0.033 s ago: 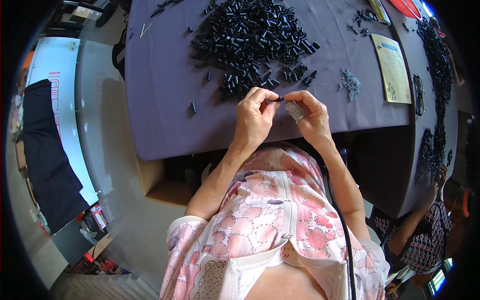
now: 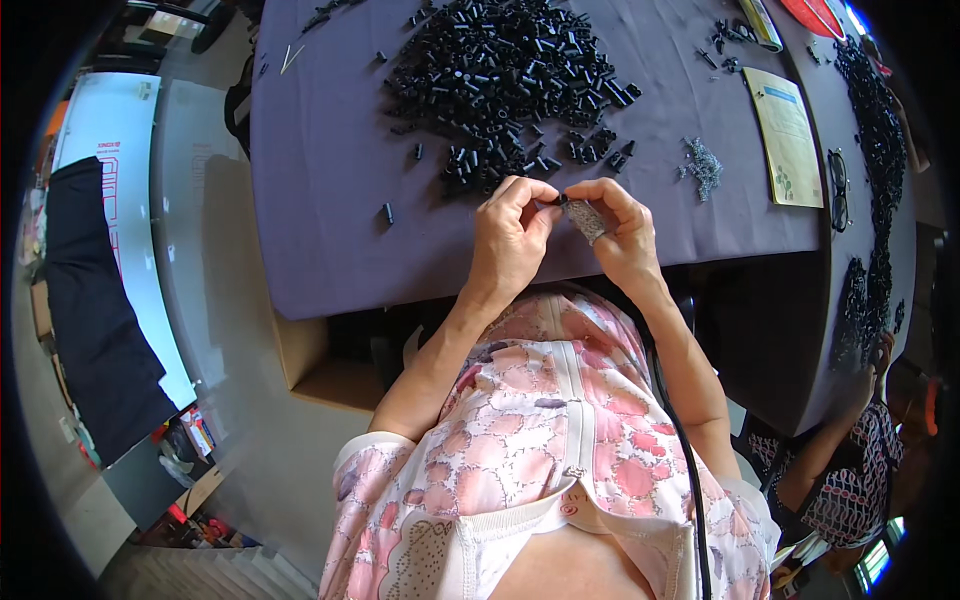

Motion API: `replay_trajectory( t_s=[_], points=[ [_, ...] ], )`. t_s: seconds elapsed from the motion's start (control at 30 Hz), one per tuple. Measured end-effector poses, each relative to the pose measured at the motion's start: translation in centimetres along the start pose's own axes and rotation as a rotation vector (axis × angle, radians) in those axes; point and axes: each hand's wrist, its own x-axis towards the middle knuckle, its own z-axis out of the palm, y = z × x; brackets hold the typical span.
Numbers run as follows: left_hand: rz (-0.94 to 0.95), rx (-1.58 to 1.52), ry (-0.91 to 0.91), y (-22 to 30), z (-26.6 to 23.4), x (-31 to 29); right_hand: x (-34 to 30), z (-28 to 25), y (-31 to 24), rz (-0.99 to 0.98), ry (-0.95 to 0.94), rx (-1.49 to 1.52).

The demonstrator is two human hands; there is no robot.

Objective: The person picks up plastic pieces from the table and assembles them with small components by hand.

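L hand (image 2: 512, 228): narrow grip, pinching small blk piece (image 2: 561, 200), just nearside of blk tube heap (image 2: 500, 80) | R hand (image 2: 630, 235): narrow grip, on same piece; grey speckled item (image 2: 586, 220) at thumb, can't tell if worn or held | silver bits (image 2: 703, 172) R of heap on tabletop (image 2: 325, 200) | yellow booklet (image 2: 786, 140) farther R | single blk tube (image 2: 388, 214) near-L of heap

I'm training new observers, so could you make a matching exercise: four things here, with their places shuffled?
1. Tiny black piece
2. Small pile of tiny silvery bits
3. Black-framed eyeglasses
4. Long black fabric

A. Far left, off the purple cloth-covered table
B. Right of the flat pale-yellow paper
C. Held between left hand and right hand
D. Between right hand and pale-yellow paper

Pairs: 1-C, 2-D, 3-B, 4-A
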Motion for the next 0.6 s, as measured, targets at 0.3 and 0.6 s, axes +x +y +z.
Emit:
replay_trajectory(
  t_s=[0.3, 0.6],
  points=[
    [0.157, -0.038, 0.057, -0.3, -0.6, -0.4, 0.4, 0.7, -0.6, -0.033, -0.020, 0.032],
    [-0.318, -0.730, 0.026, -2.1, -0.4, -0.8, -0.6, 1.4, -0.1, 0.028, -0.023, 0.106]
  ],
)
